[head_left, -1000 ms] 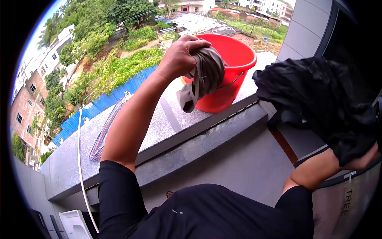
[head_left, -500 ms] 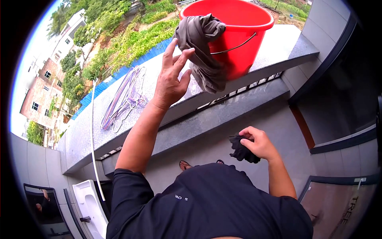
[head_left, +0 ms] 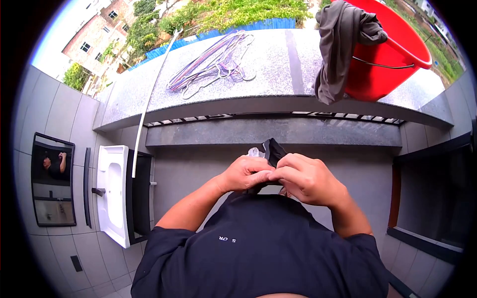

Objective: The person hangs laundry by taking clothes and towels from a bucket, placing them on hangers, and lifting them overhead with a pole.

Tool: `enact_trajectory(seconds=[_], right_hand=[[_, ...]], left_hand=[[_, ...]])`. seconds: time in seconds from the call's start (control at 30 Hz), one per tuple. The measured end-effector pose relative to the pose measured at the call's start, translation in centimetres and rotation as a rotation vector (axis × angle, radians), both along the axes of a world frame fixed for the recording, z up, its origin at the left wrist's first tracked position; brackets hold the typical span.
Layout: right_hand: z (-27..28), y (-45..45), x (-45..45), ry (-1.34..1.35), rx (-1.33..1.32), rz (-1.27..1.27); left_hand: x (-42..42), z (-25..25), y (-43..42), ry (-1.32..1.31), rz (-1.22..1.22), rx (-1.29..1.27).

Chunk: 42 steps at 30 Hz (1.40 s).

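In front of my chest my two hands meet around a bunched black cloth (head_left: 273, 150), whose exact kind I cannot make out. My left hand (head_left: 244, 173) is closed on it, thumb pointing toward the right hand. My right hand (head_left: 310, 180) pinches it from the other side with bent fingers. A small whitish, translucent thing (head_left: 254, 152) shows just beyond the left fingers; what it is stays unclear. Part of the cloth is hidden behind both hands.
A red bucket (head_left: 377, 74) with a grey-brown garment (head_left: 338, 49) over its rim stands on the stone ledge (head_left: 271, 64). Several hangers (head_left: 213, 69) lie there too. A white pole (head_left: 154, 94) leans at the left, near a white sink (head_left: 114, 193).
My left hand has come down from beside the grey-brown garment to the black cloth. The right hand has brought the cloth to the middle. My view has turned left.
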State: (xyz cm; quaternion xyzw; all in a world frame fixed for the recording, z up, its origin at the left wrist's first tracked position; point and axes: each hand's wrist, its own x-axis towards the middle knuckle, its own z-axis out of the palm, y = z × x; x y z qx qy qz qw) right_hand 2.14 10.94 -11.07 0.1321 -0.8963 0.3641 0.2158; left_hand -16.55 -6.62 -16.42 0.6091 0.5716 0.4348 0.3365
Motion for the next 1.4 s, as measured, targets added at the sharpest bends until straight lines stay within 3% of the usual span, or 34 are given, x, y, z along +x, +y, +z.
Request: enact_trajectory(seconds=[0.1,0.13,0.23,0.3,0.37,0.5,0.57,0.67,0.8,0.97,1.03,1.13,1.23,1.3,1.4], right_hand=[[-1.1,-2.7,-1.8,-0.219,0.056,-0.162],[-3.0,-2.7,-2.5,-0.256,0.135,-0.113],[-2.7,-4.6,-5.2,-0.274,-0.126,-0.059],[-2.2,-6.0,-6.8,-0.326,-0.380,0.025],[-2.1,-8.6,-9.1,-0.274,-0.467,0.108],[-0.9,-16.2,-13.5,-0.418,-0.705,0.253],[-0.5,-19.0,-15.5,-0.464,-0.645,0.311],[-0.5,-21.7,-19.1,-0.279,-0.424,0.388],[1.7,-24.5,-21.5,-0.234,-0.345,0.416],[5.2,-24.2,-23.8,-0.182,-0.475,0.362],[5.9,-22.5,-24.5,-0.126,-0.513,0.350],[6.2,-19.4,-25.3,-0.117,-0.391,0.328],[5.1,-15.8,-26.6,-0.166,-0.087,0.257],[4.4,-14.2,-27.4,-0.155,0.303,0.149],[2.9,-14.3,-28.5,-0.057,0.568,0.130]], left_hand=[[-1.0,1.3,-3.6,0.278,0.293,0.184],[-1.5,1.9,-4.7,0.374,0.344,0.190],[-2.6,3.2,-7.9,0.568,0.463,0.276],[-3.6,3.0,-10.7,0.496,0.499,0.269],[-4.6,2.4,-14.0,0.301,0.553,0.208],[-6.4,1.0,-20.7,-0.015,0.489,0.223],[-7.5,0.2,-23.9,-0.063,0.493,0.248],[-9.1,-1.0,-28.1,-0.167,0.514,0.356],[-11.5,-0.8,-32.5,-0.271,0.398,0.182],[-13.3,-2.5,-35.0,-0.120,0.430,-0.008],[-13.8,-3.8,-35.2,0.071,0.520,0.162],[-13.3,-3.8,-36.2,-0.233,0.720,-0.032],[-13.5,-0.5,-37.1,0.020,0.897,-0.050],[-13.9,1.1,-38.5,0.045,1.027,-0.044],[-13.9,4.3,-38.8,0.436,1.069,0.086]])
